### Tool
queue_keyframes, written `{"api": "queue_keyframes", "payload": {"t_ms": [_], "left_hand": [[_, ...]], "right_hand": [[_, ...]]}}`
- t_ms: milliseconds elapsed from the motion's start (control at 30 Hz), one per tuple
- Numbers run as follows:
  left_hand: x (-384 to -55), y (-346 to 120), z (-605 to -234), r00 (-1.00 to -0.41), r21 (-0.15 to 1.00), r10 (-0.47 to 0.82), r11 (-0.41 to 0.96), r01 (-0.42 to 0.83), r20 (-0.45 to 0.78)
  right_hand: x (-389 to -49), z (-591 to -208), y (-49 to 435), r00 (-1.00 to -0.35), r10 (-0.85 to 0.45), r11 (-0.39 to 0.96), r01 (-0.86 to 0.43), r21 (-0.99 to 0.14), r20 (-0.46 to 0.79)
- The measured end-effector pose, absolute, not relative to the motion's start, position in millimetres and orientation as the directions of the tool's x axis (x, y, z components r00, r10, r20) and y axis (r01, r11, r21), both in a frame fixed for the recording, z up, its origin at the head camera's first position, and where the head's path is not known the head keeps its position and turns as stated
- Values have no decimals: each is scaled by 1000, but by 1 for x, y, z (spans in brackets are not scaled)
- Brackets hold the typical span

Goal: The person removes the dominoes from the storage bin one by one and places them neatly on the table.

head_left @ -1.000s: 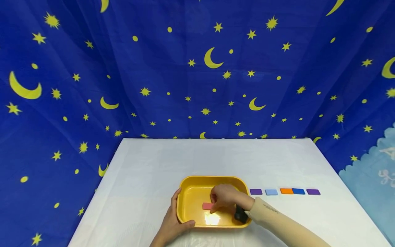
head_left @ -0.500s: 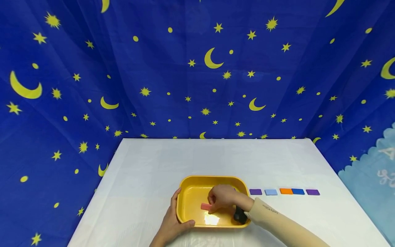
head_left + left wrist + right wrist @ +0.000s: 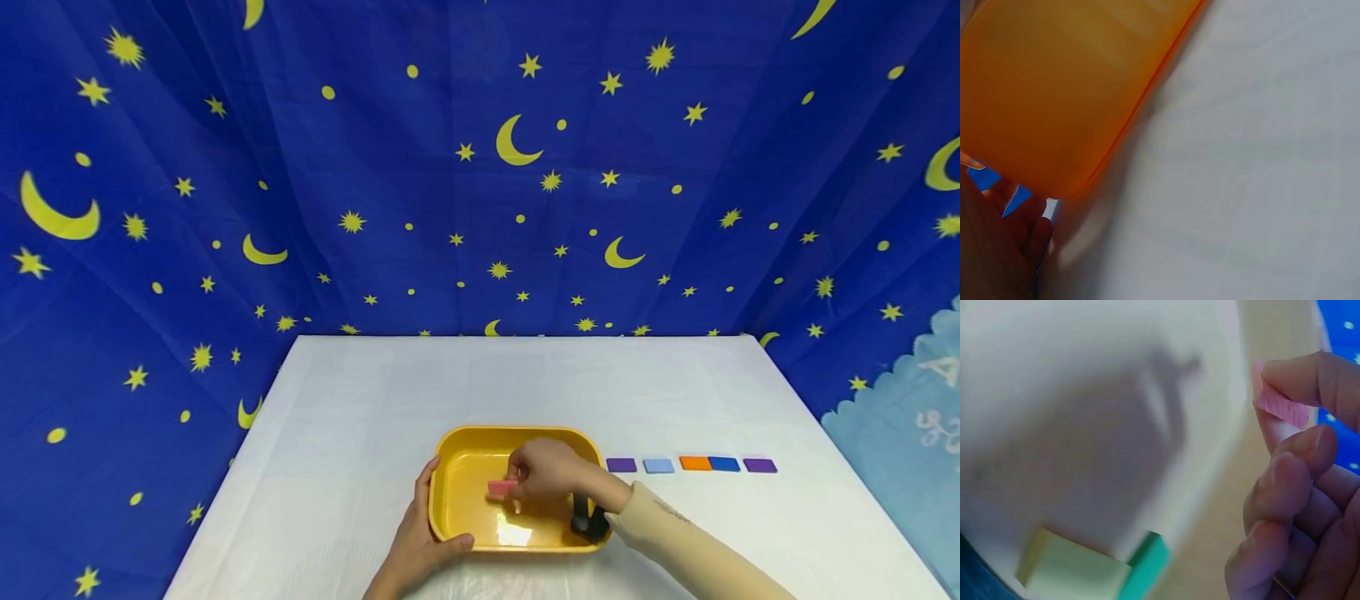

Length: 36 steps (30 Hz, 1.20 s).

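- So a small pink rectangular block (image 3: pixel 1282 407) is being pinched between thumb and finger by the right hand (image 3: pixel 546 468). Pretty clear grip in the wrist view.
- The block's held over the floor of a glossy yellow rounded-rectangle tray (image 3: pixel 467 487), roughly mid-tray; whether the floor's touched can't really be told.
- The tray's left end is gripped by the left hand (image 3: pixel 423 529), fingers wrapped along the outside, thumb on the near edge.
- Down in the tray, a pale yellow block (image 3: pixel 1075 569) and a green block (image 3: pixel 1144 565) can be seen side by side, kinda blurry.
- Off to the right, a row is laid out on the white tablecloth (image 3: pixel 360 400): purple block (image 3: pixel 621 465), light blue block (image 3: pixel 658 466), orange block (image 3: pixel 695 463) and dark blue block (image 3: pixel 723 464) touching, then a second purple block (image 3: pixel 760 466).
- The right forearm's covered by a beige sleeve (image 3: pixel 682 533).
- Everything's backed by a blue curtain (image 3: pixel 420 183) printed with yellow moons and stars.
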<state>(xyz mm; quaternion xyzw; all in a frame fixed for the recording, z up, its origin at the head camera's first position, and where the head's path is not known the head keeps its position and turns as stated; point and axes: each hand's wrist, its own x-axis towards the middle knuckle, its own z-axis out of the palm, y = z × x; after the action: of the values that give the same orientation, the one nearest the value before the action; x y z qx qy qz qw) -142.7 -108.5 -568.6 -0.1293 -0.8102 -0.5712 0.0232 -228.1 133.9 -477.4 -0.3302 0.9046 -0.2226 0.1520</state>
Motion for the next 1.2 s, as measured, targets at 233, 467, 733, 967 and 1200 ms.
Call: {"api": "queue_keyframes", "payload": {"t_ms": [233,467,733,967,1200], "left_hand": [[-142,-107,-569,-969,929,177,298,222,174],[-143,-108,-566,-967,942,200,264,205,155],[-142,-107,-566,-972,945,188,270,186,138],[-142,-107,-566,-975,947,184,271,174,127],[-142,-107,-567,-972,947,188,262,186,139]], "right_hand": [[-226,-458,155,-759,-649,638,-506,-581,-52],[-222,-445,199,-849,-526,569,-306,-763,-53],[-208,-445,265,-928,-319,555,-20,-832,-191],[-194,-458,314,-954,-113,557,171,-813,-278],[-182,-479,344,-945,-13,569,262,-780,-327]]}}
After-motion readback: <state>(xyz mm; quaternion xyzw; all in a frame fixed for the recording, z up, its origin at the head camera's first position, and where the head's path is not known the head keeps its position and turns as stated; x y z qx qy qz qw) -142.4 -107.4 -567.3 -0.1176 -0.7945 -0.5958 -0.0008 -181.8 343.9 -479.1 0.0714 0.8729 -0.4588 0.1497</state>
